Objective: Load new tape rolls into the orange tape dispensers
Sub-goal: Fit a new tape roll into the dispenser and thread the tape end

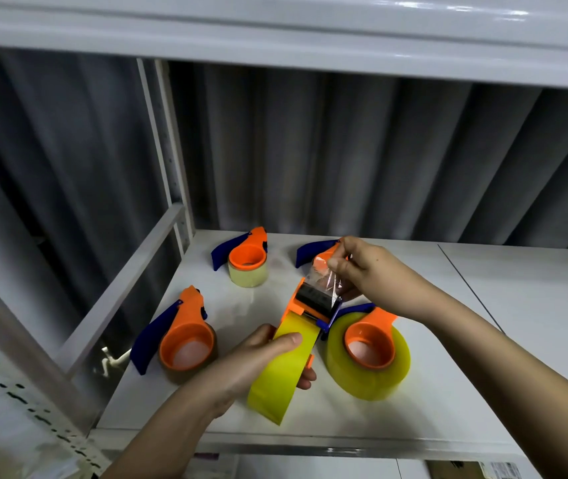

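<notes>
My left hand (258,361) grips a yellow tape roll (284,371) mounted in an orange dispenser (313,302), held above the white shelf (448,402). My right hand (358,267) pinches the clear free end of the tape (325,283) just beyond the dispenser's black roller. Three loaded orange-and-blue dispensers lie on the shelf: one with a small pale roll (246,259) at the back, one with a brown roll (182,337) at the left, one with a large yellow roll (368,350) at the right. A further dispenser (313,252) sits partly hidden behind my right hand.
The shelf stands in a white metal rack with an upright post (168,150) and a diagonal brace (123,288) at the left. Another shelf (310,39) runs overhead. A grey curtain hangs behind. Boxes show below the shelf's front edge.
</notes>
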Demonstrator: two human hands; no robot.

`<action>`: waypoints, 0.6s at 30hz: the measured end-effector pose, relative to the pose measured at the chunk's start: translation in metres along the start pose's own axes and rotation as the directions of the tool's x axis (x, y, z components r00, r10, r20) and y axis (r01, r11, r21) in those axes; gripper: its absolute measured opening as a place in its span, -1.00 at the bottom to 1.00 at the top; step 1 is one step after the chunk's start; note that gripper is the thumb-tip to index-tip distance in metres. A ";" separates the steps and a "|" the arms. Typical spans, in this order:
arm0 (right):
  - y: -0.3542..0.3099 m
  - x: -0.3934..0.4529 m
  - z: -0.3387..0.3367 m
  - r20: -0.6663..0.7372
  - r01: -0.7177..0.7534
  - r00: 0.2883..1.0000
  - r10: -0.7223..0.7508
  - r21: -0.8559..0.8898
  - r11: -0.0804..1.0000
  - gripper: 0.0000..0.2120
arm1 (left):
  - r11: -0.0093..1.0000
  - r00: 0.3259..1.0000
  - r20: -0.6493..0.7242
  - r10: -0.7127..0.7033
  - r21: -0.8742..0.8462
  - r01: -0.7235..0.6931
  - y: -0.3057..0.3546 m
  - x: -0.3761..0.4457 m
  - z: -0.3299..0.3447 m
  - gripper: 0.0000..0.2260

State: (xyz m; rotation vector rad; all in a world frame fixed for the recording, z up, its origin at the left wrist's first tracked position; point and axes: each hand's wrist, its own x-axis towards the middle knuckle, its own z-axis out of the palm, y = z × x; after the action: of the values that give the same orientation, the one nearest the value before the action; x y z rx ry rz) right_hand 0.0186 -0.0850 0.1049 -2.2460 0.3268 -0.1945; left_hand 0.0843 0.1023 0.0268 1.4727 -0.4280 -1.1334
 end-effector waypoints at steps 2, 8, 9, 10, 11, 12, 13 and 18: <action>-0.001 0.001 -0.002 0.035 -0.011 0.999 0.010 0.034 0.999 -0.84 | 1.000 0.999 0.050 0.012 0.014 -0.013 0.001 -0.001 -0.005 -0.57; 0.000 0.005 -0.006 0.088 -0.065 0.995 0.048 0.195 0.979 -0.86 | 0.999 0.999 0.040 -0.035 0.034 0.034 0.003 0.003 -0.005 -0.68; 0.002 0.005 -0.006 0.100 -0.071 0.994 0.050 0.214 0.974 -0.85 | 0.999 0.999 -0.004 -0.040 0.021 0.040 0.003 0.004 -0.001 -0.74; 0.004 0.006 -0.006 0.116 -0.078 0.992 0.052 0.236 0.969 -0.85 | 0.999 0.998 -0.052 -0.037 0.003 0.037 0.001 0.006 0.002 -0.75; 0.005 0.006 -0.008 0.145 -0.089 0.988 0.052 0.257 0.962 -0.85 | 1.000 0.995 -0.097 -0.025 -0.007 0.025 0.000 0.006 0.004 -0.72; 0.006 0.006 -0.010 0.189 -0.103 0.981 0.053 0.268 0.958 -0.86 | 1.000 0.991 -0.134 -0.006 -0.005 0.005 -0.001 0.006 0.007 -0.69; 0.006 0.007 -0.012 0.234 -0.114 0.971 0.050 0.264 0.958 -0.87 | 1.000 0.987 -0.160 0.015 -0.001 -0.015 -0.001 0.004 0.009 -0.67; 0.014 0.014 -0.016 0.280 -0.049 0.960 -0.007 0.193 0.980 -0.90 | 1.000 0.979 -0.201 0.018 -0.006 -0.019 0.000 -0.001 0.012 -0.76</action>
State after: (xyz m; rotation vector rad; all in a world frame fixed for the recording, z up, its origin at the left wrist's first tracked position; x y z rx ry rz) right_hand 0.0258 -0.1091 0.1047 -2.0368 0.1701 0.0991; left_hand 0.0739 0.0965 0.0285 1.5564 -0.2956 -0.9585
